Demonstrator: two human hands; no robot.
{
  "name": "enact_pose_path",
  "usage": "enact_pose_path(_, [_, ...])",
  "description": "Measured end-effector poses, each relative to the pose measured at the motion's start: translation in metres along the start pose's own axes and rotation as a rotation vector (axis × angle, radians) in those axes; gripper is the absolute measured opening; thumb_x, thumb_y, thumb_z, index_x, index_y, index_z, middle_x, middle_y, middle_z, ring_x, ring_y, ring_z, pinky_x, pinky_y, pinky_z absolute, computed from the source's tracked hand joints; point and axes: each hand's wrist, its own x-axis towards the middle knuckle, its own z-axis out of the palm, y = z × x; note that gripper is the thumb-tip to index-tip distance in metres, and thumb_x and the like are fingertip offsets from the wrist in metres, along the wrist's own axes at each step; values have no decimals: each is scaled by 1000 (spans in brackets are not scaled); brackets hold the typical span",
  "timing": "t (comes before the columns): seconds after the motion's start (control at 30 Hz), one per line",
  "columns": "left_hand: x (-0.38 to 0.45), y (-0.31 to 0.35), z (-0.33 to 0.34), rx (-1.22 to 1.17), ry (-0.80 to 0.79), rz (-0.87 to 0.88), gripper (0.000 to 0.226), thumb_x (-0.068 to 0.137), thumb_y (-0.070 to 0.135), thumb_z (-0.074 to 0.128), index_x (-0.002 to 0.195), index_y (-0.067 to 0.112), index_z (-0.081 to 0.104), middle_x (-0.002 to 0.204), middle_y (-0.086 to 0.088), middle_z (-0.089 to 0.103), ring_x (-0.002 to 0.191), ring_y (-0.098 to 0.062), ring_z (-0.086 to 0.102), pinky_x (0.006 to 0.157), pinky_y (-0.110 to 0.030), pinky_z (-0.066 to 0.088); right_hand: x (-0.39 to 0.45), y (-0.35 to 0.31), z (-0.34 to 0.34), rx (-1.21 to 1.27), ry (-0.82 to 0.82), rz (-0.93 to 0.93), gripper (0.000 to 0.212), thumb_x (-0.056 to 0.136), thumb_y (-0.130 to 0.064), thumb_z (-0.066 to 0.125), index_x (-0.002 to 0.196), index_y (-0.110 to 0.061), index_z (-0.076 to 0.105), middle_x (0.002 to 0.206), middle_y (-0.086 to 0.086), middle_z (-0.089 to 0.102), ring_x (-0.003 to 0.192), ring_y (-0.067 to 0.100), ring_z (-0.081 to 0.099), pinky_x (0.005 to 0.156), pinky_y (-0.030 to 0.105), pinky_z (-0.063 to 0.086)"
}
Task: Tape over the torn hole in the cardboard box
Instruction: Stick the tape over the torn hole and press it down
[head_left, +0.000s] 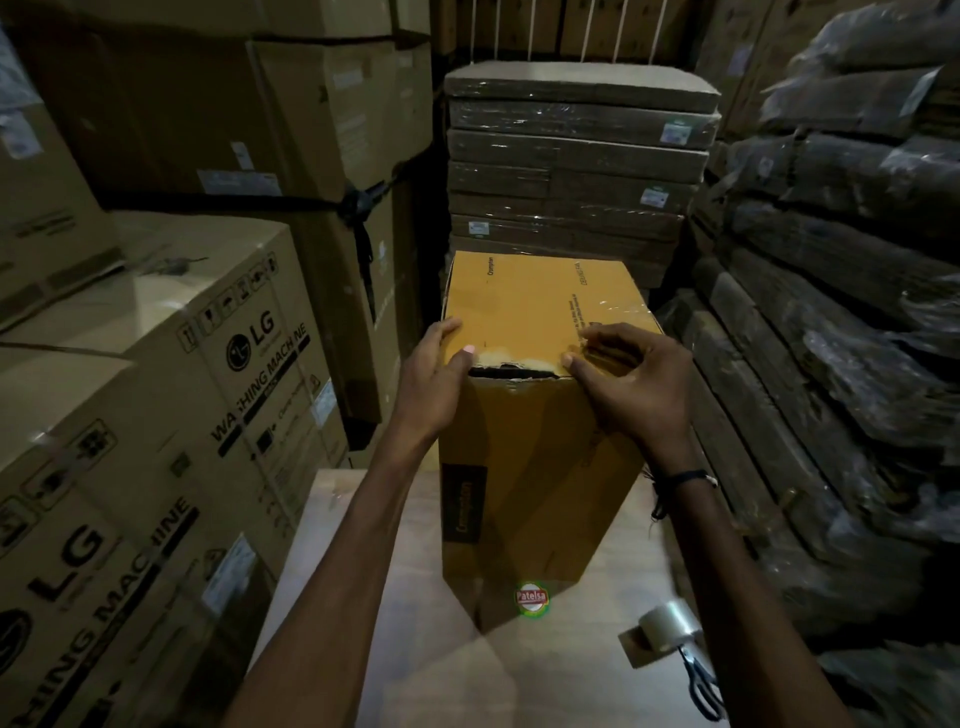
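Observation:
A tall yellow-brown cardboard box (524, 467) stands upright on a pale surface. Along its near top edge runs a torn hole (511, 370), a ragged dark slit. My left hand (434, 374) rests on the box's top left corner, thumb pressed at the tear's left end. My right hand (631, 376) lies on the top right corner, thumb at the tear's right end, fingers curled over shiny clear tape on the box top. A roll of clear tape (667, 626) and black scissors (704, 686) lie at the lower right.
LG washing machine cartons (156, 415) are stacked close on the left. Wrapped flat cardboard packs (571, 171) rise behind the box. Plastic-wrapped bundles (831, 312) fill the right side. The pale surface (426, 649) under the box extends toward me.

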Motion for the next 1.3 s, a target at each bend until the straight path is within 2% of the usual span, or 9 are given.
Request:
enact_pose_path(0.17, [0,-4,3,120,34,79,45,110,26,44,154,23,47,158,-4,46,125,3,43,91,-11,31,3,3,5,11,44,0,23,87,-10,82,110,-13,83,108,-2,81,100,0,76,92,25,64])
enact_pose_path(0.3, [-3,-4,1,159,-5,110,46,113,25,36,158,17,42,164,-7,40,151,-15,35,121,-31,31,3,4,6,4,39,10,23,89,-8,78,111,-14,83,107,-6,80,99,-2,75,92,23,64])
enact_pose_path(0.37, [-3,-3,-3,161,-24,106,46,113,24,34,158,16,41,165,-6,39,154,-17,33,125,-35,28,2,4,6,-2,50,15,23,89,-10,76,111,-16,83,106,-6,80,99,-2,75,92,26,65])
enact_pose_path(0.53, [1,2,-13,108,-42,66,43,112,22,36,153,17,48,160,-4,46,143,-9,40,114,-29,33,3,1,8,-27,63,47,29,84,-40,86,108,-24,82,102,-11,81,94,-6,75,86,26,66])
enact_pose_path(0.63, [5,7,-9,131,-39,21,47,105,37,53,149,19,50,152,-6,51,128,-16,55,94,-29,46,4,-2,11,-52,63,89,44,70,-57,91,103,-29,81,99,-14,81,92,-7,75,84,26,67])
enact_pose_path(0.77, [13,13,-7,156,-18,-38,58,93,38,74,142,20,51,149,-4,50,118,-15,49,84,-29,45,6,-2,12,-27,62,130,44,63,-58,93,97,-34,80,94,-17,79,89,-7,75,81,31,68])
enact_pose_path(0.9, [21,19,-8,124,-35,-97,50,94,30,74,138,18,54,145,-6,52,113,-17,54,73,-23,41,7,-1,13,-21,76,125,36,67,-54,94,93,-33,81,92,-18,79,89,-5,76,79,34,68])
enact_pose_path(1.13, [17,23,-7,187,20,-82,32,105,25,57,136,17,57,145,-8,56,118,-18,55,93,-35,46,7,-3,20,-53,168,162,12,80,-35,87,89,-29,82,88,-14,80,85,-2,77,77,35,68])
enact_pose_path(1.3, [22,29,-6,225,-53,-129,59,97,53,63,142,17,49,148,-8,53,125,-23,55,89,-35,43,11,-18,26,-145,162,233,48,61,-70,89,89,-33,80,85,-19,79,83,-7,74,70,30,67])
